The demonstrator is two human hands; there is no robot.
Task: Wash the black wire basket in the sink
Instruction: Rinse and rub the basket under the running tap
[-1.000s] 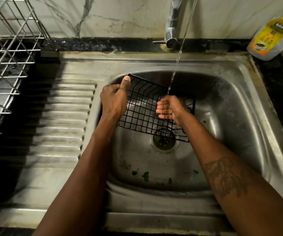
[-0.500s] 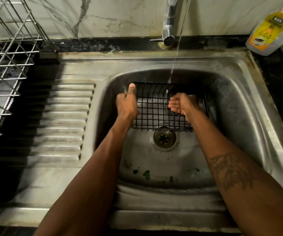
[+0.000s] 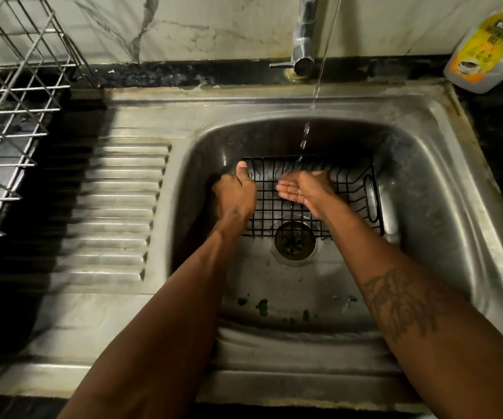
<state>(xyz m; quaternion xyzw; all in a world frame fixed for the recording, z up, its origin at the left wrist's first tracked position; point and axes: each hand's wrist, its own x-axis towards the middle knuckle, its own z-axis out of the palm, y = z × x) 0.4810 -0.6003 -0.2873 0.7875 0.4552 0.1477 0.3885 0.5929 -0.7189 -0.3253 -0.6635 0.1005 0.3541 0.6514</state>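
The black wire basket (image 3: 353, 197) lies open side up on the floor of the steel sink (image 3: 419, 189), just beyond the drain (image 3: 295, 244). My left hand (image 3: 234, 195) grips the basket's left rim, thumb pointing up. Inside the basket, my right hand (image 3: 303, 189) is cupped with the palm up and fingers together, holding nothing. A thin stream of water (image 3: 315, 95) falls from the tap (image 3: 304, 37) to the basket's back edge, just beyond my right hand.
A silver wire dish rack (image 3: 11, 95) stands on the left counter beside the ribbed drainboard (image 3: 117, 213). A yellow-labelled dish soap bottle (image 3: 483, 46) leans at the back right. Green scraps (image 3: 262, 303) lie on the sink floor near the front.
The basket has gone from tilted up over the drain to lying flat and lower in the sink. Both hands moved down and to the right with it.
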